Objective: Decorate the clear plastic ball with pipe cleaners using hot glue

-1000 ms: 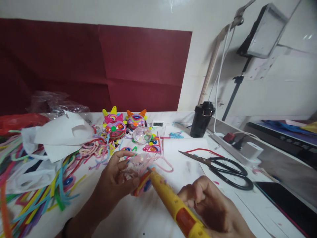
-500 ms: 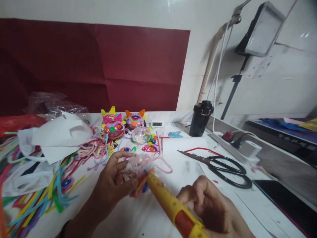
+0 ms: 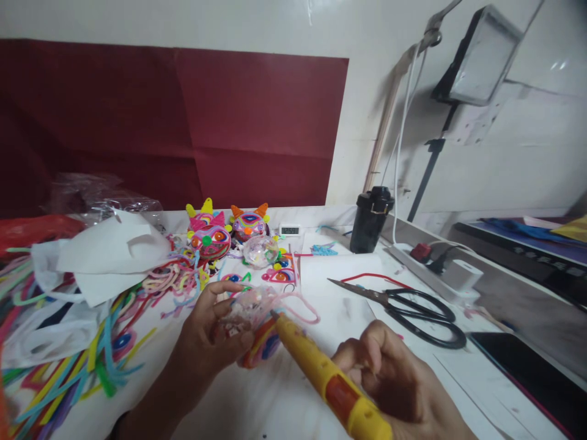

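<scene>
I take the scissors (image 3: 384,297) on the table (image 3: 220,403) as the landmark; to their left, I have the left hand (image 3: 206,333) grasping a clear ball (image 3: 250,307) with coloured trim, its grip curled around the ball's left side; nearer than the scissors, I have the right hand (image 3: 397,379) clenched on a yellow glue gun (image 3: 316,362); the gun's metal tip points at the ball, and I cannot tell whether they touch; a pink pipe cleaner (image 3: 316,316) loops between ball and scissors; beyond the scissors stands a black bottle (image 3: 370,223); right of them lies a phone (image 3: 523,370).
</scene>
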